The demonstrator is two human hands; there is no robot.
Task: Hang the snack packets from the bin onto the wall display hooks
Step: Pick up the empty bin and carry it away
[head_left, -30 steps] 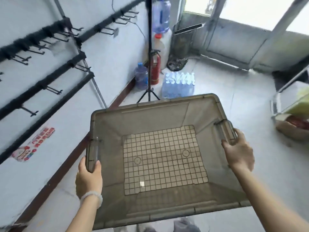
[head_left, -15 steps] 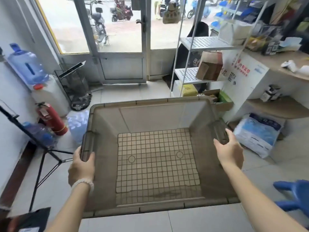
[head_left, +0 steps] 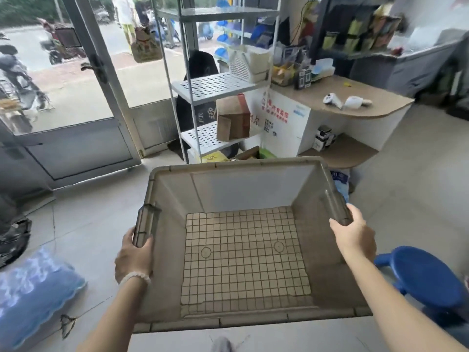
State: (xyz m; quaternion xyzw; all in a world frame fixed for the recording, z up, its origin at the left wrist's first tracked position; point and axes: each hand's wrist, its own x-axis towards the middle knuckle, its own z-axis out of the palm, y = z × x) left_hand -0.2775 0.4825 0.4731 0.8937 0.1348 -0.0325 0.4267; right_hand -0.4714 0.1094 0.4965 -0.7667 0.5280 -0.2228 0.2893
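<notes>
I carry a translucent grey-brown plastic bin (head_left: 236, 184) in front of me, above the tiled floor. Nothing lies inside it; its gridded bottom shows bare. My left hand (head_left: 133, 255) grips the bin's left handle, a pale bead bracelet on the wrist. On the opposite side my right hand (head_left: 354, 233) grips the right handle. No snack packets and no wall hooks are in this view.
A white perforated metal shelf (head_left: 215, 87) with a cardboard box (head_left: 233, 118) stands ahead, beside a shop counter (head_left: 355, 102). A glass door (head_left: 76, 97) is at left. A wrapped pack of water bottles (head_left: 33, 293) lies lower left, a blue stool (head_left: 421, 275) at lower right.
I have turned right with the bin, away from the hook wall. The door, then the shelf and counter, came into view. Both hands kept hold of the handles.
</notes>
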